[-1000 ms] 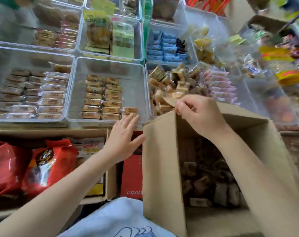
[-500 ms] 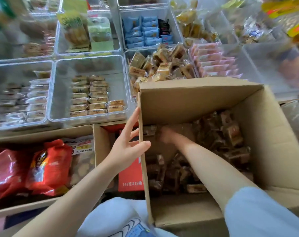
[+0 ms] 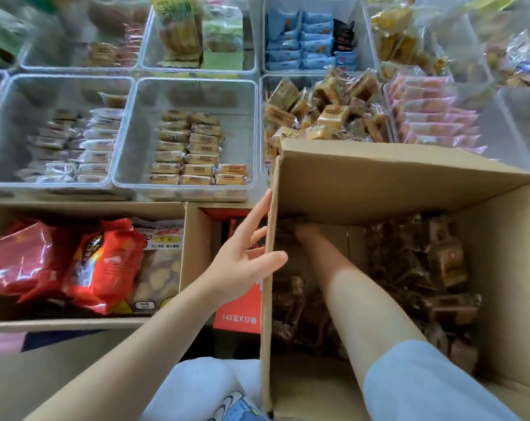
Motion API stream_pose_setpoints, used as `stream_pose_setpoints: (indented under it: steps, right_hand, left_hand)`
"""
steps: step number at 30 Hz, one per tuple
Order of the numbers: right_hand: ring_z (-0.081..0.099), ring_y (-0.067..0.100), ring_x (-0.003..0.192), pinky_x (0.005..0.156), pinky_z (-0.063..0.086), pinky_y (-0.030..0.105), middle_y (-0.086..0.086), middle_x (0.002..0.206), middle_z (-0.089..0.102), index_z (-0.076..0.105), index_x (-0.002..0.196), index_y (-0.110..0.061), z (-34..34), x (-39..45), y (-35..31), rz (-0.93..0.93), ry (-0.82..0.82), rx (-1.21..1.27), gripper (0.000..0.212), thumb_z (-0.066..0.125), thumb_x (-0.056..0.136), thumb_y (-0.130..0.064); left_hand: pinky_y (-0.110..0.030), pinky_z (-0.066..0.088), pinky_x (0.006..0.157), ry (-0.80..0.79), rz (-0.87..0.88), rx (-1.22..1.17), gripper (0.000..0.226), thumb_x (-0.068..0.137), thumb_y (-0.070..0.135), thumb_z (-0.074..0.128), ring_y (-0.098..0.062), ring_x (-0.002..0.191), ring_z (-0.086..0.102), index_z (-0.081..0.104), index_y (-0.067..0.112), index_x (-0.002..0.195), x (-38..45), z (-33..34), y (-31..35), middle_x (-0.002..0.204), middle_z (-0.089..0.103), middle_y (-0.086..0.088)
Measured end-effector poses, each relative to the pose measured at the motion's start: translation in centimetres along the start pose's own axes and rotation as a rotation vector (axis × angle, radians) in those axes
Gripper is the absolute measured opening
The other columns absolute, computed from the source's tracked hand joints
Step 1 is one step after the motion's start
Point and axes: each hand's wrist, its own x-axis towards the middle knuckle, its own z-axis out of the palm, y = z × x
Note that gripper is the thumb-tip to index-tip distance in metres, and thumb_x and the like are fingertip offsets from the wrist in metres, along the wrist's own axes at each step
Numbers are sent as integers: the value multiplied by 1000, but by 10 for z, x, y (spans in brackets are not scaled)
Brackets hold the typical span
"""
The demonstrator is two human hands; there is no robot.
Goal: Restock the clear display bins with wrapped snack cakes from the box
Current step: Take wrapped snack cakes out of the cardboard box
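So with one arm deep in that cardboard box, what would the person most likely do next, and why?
Probably close the right hand on a few wrapped cakes and lift them out. It is down at the box's far left corner among them, though its grip is too dark to judge, while the left hand steadies the box wall.

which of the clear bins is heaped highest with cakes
The clear bin just beyond the cardboard box: its wrapped cakes sit in a loose heap, while the others hold flat rows.
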Motion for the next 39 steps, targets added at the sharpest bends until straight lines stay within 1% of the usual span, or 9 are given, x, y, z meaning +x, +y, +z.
stream_pose_setpoints:
  steps: [8,12,18,22,24,27,32,35,39]
  right_hand:
    - [68,24,106,83,58,31,12,116,71,63,120,-10,-77,-104,-54,-130,-347,-276,31,69,92,-21]
    - [64,34,111,83,55,35,13,124,68,53,136,-17,-89,-181,-76,-283,-458,-159,39,58,100,-32]
    - [51,28,84,63,44,27,21,107,59,55,132,-6,-57,-233,-101,-308,-668,-96,43,40,107,-38]
    - [60,26,63,57,50,30,19,82,66,61,124,-11,-23,-245,-124,-381,-397,-425,55,31,105,-53]
    - [65,26,71,61,54,32,15,88,70,66,120,-17,0,-246,-134,-531,-250,-452,47,34,105,-49]
    - [69,13,94,80,59,32,0,106,71,65,123,-24,41,-237,-144,-665,-300,-591,30,48,104,-39]
    - [69,5,101,85,58,28,-9,108,73,66,125,-23,104,-199,-156,-623,-375,-762,29,66,96,-24]
    - [68,10,102,92,57,37,-6,110,73,68,124,-19,125,-163,-168,-674,-197,-843,31,69,93,-21]
    - [57,21,107,93,46,31,7,121,57,62,128,-13,150,-108,-198,-792,179,-1105,34,63,95,-19]
  left_hand:
    - [-48,44,112,36,60,102,89,79,38,71,-13,146,35,20,68,145,-1,-1,6,159,24,30]
    - [-51,44,111,110,438,485,95,77,39,79,-12,149,26,23,52,153,2,-11,30,165,18,12]
    - [-37,58,89,59,701,652,48,86,24,78,-11,114,60,63,31,131,9,-47,75,132,62,7]
    - [-24,57,62,87,447,378,12,87,33,77,-7,76,68,68,33,95,6,-88,85,83,71,18]
    - [-39,61,63,104,215,169,22,85,46,67,-23,75,70,70,27,95,9,-109,79,84,74,5]
    - [-56,58,70,129,110,129,45,83,59,65,-37,82,70,72,19,101,16,-139,58,88,75,-8]
    - [-40,58,70,252,42,93,32,95,48,63,-23,77,71,74,18,97,31,-181,22,83,74,-2]
    - [-36,51,85,419,-2,331,38,103,48,47,-14,95,66,71,20,112,46,-213,-15,101,71,5]
    - [-43,23,113,281,-128,980,60,99,58,25,-22,128,51,66,23,125,55,-238,-73,131,64,0]
